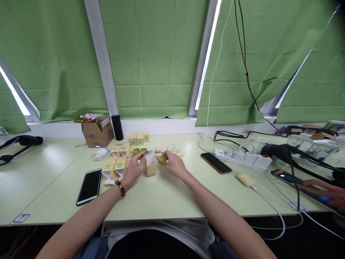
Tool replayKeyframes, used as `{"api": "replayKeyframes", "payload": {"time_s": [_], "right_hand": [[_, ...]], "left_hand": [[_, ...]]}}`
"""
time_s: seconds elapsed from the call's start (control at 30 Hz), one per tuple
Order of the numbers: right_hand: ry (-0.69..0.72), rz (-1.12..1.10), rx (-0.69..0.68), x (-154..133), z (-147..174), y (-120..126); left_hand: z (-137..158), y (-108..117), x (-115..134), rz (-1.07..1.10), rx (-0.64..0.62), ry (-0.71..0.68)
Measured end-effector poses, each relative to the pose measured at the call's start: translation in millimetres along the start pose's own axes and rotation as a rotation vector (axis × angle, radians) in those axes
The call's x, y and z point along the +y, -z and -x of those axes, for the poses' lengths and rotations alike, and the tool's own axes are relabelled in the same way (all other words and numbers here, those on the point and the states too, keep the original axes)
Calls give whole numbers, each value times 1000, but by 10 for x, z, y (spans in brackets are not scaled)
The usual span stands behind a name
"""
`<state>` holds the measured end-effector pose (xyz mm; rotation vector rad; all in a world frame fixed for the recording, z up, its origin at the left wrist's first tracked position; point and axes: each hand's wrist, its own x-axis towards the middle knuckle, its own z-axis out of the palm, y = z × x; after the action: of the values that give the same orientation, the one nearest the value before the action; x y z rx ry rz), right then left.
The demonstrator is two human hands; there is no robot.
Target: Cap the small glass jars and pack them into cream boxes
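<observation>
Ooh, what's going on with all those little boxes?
Someone's left hand touches the left edge of an open box, while their right hand pinches a small green thing just to the right of it. More boxes stand over on the left, and some little clear things sit behind the right hand.
</observation>
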<state>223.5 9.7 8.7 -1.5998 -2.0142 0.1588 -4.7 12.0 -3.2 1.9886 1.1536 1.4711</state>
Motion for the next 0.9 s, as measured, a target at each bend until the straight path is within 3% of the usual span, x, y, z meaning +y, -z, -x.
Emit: {"api": "replayKeyframes", "payload": {"time_s": [0.1,0.23,0.33,0.43,0.63,0.9], "right_hand": [[11,-106,172,-3,-8,69],[78,-483,340,-46,8,121],[162,-800,342,-123,52,85],[218,-985,252,-214,107,11],[218,-940,135,-273,155,-43],[285,-601,131,-150,118,70]], "left_hand": [[-1,-10,3,-21,4,-9],[0,-15,-1,-39,-9,-10],[11,-13,10,11,-58,-16],[23,-17,36,79,-104,-9],[14,-20,34,181,-132,4],[-10,-18,-77,180,-153,30]]}}
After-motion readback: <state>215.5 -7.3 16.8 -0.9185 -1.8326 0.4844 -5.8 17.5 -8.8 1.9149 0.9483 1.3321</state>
